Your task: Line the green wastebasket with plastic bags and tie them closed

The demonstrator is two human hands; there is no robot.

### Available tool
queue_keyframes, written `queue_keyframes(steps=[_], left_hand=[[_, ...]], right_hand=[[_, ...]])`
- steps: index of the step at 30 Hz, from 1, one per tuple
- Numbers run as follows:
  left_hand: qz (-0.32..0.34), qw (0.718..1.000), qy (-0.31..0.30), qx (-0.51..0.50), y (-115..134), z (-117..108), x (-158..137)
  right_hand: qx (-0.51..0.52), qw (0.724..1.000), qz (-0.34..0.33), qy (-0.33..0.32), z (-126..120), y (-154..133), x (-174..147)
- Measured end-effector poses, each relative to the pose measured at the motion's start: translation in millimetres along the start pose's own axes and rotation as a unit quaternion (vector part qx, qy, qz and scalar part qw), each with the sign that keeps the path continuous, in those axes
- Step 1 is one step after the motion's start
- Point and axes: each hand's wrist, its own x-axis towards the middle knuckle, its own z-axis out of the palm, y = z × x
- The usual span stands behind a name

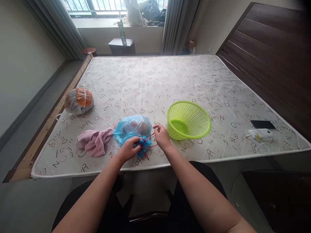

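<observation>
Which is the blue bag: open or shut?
Shut: the bag is bunched at its neck, by the left hand, with red string across.

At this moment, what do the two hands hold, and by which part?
The left hand holds the translucent blue plastic bag at its gathered neck; the right hand appears to pinch the thin red string, exact spot unclear.

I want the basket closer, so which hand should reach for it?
Probably the right hand: it's beside the basket, though seemingly pinching red string. The left hand is farther, gripping the bag.
</observation>
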Motion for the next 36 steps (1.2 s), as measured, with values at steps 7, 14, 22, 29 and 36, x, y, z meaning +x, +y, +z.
queue_keyframes(steps=[7,14,22,29,36], left_hand=[[-0.042,0.999,0.010,-0.026,-3.5,3.0,-2.3],[-0.056,0.998,0.023,-0.004,-2.5,1.4,-0.8],[-0.057,0.998,0.022,0.014,-4.0,2.5,-0.5],[-0.060,0.998,0.013,0.023,-3.7,2.2,0.1],[-0.061,0.998,0.011,0.033,-2.9,2.6,0.7]], right_hand=[[-0.017,1.000,0.010,-0.004,-0.1,1.6,2.0],[-0.020,0.999,0.024,-0.021,2.3,3.1,1.2],[-0.018,0.999,0.017,-0.025,4.2,3.5,0.3],[-0.013,0.999,0.019,-0.034,5.9,4.7,0.6],[-0.018,0.999,0.019,-0.040,5.0,0.8,-1.2]])
